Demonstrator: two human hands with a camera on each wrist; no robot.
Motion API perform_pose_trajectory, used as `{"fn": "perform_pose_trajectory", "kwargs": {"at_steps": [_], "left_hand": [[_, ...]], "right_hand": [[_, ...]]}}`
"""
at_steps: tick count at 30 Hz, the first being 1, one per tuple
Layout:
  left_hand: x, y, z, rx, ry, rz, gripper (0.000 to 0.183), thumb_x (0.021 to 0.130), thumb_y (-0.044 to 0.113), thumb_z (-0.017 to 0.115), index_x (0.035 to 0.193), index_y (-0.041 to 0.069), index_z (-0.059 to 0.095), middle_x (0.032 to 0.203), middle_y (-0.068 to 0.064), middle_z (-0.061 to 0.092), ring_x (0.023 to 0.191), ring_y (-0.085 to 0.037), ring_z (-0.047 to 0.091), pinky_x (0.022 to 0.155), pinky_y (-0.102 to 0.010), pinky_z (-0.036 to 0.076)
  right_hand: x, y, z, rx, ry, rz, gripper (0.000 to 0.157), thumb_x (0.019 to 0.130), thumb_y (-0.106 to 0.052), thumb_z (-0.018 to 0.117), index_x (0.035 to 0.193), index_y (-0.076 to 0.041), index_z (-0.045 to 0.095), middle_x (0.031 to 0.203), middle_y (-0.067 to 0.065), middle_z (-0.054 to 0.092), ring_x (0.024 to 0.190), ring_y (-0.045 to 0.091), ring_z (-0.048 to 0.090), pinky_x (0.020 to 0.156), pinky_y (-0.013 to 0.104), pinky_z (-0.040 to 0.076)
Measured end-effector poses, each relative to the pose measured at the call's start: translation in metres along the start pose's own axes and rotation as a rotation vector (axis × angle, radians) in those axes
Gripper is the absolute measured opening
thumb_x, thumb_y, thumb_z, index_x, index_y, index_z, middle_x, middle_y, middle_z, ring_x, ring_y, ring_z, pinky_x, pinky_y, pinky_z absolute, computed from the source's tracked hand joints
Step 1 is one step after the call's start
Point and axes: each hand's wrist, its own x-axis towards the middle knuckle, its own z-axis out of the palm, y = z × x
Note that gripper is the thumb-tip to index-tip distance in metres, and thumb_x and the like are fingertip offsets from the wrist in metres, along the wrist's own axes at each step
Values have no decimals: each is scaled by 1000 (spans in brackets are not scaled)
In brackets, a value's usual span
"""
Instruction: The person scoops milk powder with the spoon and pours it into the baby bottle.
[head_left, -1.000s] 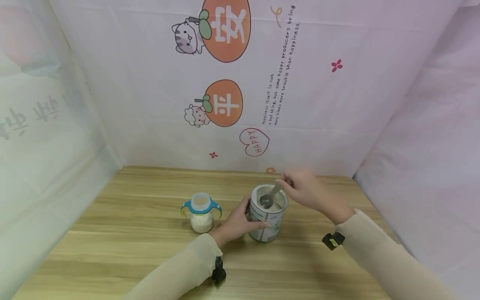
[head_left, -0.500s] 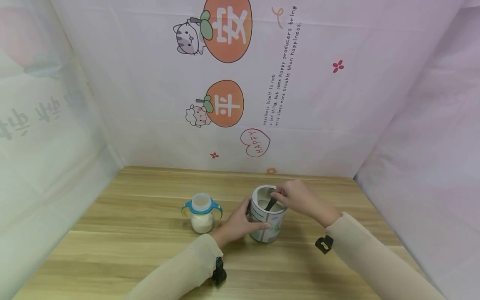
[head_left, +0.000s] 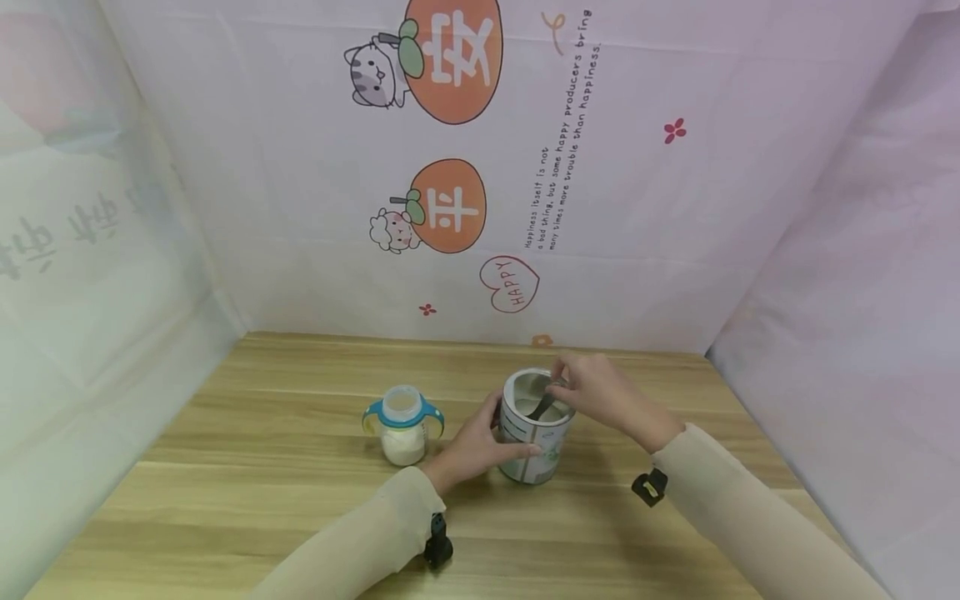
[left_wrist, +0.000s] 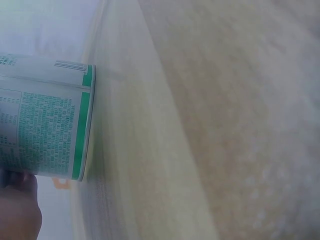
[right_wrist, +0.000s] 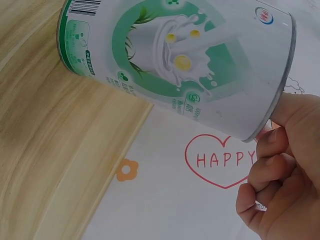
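A white and green milk powder can (head_left: 527, 460) stands upright on the table, its top uncovered and pale powder inside. My left hand (head_left: 471, 447) grips its left side, thumb across the front; the left wrist view shows part of this hand (left_wrist: 19, 212) against the can (left_wrist: 45, 125). Over the rim, my right hand (head_left: 603, 398) pinches a dark grey spoon (head_left: 542, 407), whose lower end is down in the can. In the right wrist view, the curled fingers (right_wrist: 272, 172) are at the can's rim, with the spoon out of sight.
Left of the can stands an uncapped baby bottle (head_left: 403, 446) with a blue two-handled collar and pale powder inside. The wooden table (head_left: 300, 467) ends at a printed white cloth (head_left: 622, 275) behind; similar cloth hangs at both sides.
A second ago the spoon's bowl showed higher in the can's mouth; my right hand has since come down and left, lowering it inside. My left hand and the bottle stay put.
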Motion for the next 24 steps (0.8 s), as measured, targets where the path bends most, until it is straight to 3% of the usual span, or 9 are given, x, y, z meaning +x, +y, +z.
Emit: {"fn": "perform_pose_trajectory", "kwargs": {"at_steps": [7, 20, 24], "left_hand": [[-1, 3, 0, 7, 4, -4, 94, 81, 43, 84, 154, 38, 25, 143, 9, 47, 133, -15, 45, 111, -51, 33], [-4, 14, -4, 50, -19, 23, 101, 80, 43, 85, 157, 35, 19, 151, 7, 39, 143, -20, 32, 114, -56, 25], [-7, 21, -11, 87, 9, 33, 107, 80, 48, 83, 160, 30, 14, 158, 6, 32, 146, -17, 27, 116, -50, 24]], "right_hand": [[-1, 2, -3, 9, -7, 3, 15, 92, -19, 74, 98, -8, 66, 61, -6, 52, 52, 8, 47, 46, 25, 43], [-10, 3, -10, 32, 28, 37, 14, 95, -24, 70, 99, -11, 67, 57, -6, 47, 48, 8, 40, 44, 25, 36], [-13, 7, -12, 34, 45, 30, 13, 94, -23, 70, 99, -12, 67, 57, -6, 46, 48, 8, 39, 44, 24, 35]]}}
